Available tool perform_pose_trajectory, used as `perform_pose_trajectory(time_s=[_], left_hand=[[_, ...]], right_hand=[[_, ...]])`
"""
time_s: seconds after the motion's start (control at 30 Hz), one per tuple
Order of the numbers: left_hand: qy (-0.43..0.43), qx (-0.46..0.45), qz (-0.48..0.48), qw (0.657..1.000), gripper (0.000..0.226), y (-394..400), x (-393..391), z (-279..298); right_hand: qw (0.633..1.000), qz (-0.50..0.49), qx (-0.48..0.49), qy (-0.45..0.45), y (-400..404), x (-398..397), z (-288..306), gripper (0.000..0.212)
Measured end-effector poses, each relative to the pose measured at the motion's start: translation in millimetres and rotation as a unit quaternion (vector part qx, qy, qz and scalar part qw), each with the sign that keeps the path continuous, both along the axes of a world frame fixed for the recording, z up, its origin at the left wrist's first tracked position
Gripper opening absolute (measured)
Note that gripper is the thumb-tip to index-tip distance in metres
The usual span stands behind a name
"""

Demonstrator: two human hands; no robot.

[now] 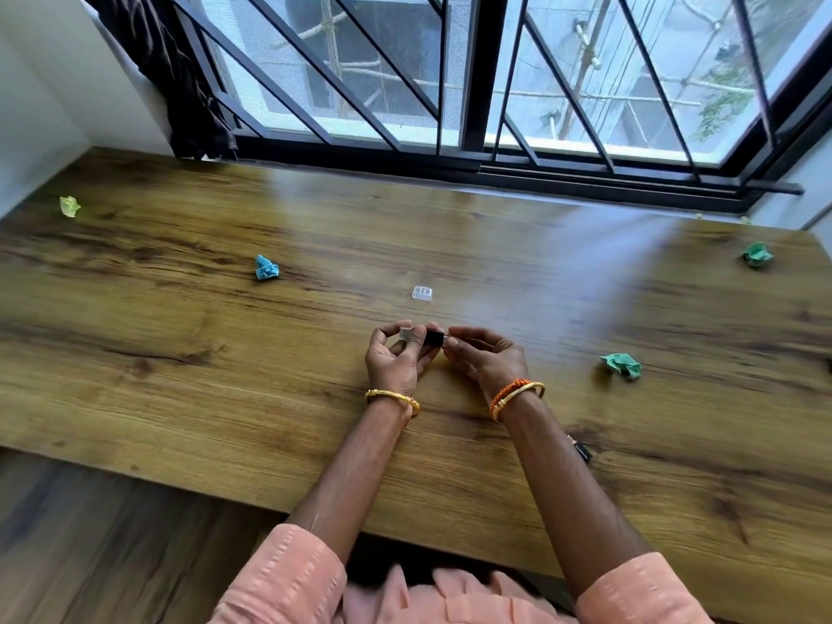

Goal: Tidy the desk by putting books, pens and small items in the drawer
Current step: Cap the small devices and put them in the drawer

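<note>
Wood-grain desk [225, 353] under a barred window [450, 69]; crumpled paper balls [266, 268] scattered. Your left hand [396, 358] pinches a small clear piece [406, 339]; your right hand [488, 355] pinches a small black item [434, 338], above mid-desk. A clear cap [423, 293] lies just beyond. A dark object [581, 448] hides behind your right forearm.

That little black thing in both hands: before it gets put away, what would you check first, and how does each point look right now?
1. Hold: ok. The left hand and right hand both pinch the black item.
2. What it is: cannot tell, too small.
3. Clear cap: not ok, lying apart on the desk.
4. Drawer: cannot tell, none in view.
5. Paper balls: not ok, four lie scattered, nearest the green one.
</note>
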State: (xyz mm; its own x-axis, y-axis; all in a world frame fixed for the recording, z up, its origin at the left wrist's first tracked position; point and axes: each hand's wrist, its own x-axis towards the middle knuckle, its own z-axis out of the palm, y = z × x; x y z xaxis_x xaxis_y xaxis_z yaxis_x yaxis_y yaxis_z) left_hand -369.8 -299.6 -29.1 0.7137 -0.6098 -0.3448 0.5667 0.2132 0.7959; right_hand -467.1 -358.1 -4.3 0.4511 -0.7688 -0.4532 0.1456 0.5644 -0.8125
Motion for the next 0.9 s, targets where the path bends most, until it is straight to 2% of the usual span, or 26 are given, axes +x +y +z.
perform_pose_trajectory(time_s=[0.27,0.4,0.53,0.73,0.9], left_hand=[[-0.025,0.048,-0.05,0.997,0.021,-2.4,6.2,1.4],[-0.02,0.071,-0.078,0.994,0.02,-4.9,9.3,2.0],[-0.005,0.077,-0.108,0.991,0.02,-6.1,14.1,2.8],[-0.023,0.103,-0.121,0.987,0.024,-10.7,17.9,3.7],[-0.042,0.124,-0.14,0.981,0.023,-12.3,19.5,4.7]], right_hand=[[0.999,-0.014,-0.023,0.02,-2.9,3.2,-12.4,0.017],[0.996,-0.024,-0.065,0.048,-1.9,6.8,-15.3,0.016],[0.994,-0.032,-0.094,0.033,1.0,4.9,-18.4,0.017],[0.982,-0.056,-0.157,0.086,1.9,8.6,-25.3,0.017],[0.996,-0.06,-0.067,0.024,-3.2,6.2,-20.7,0.015]])
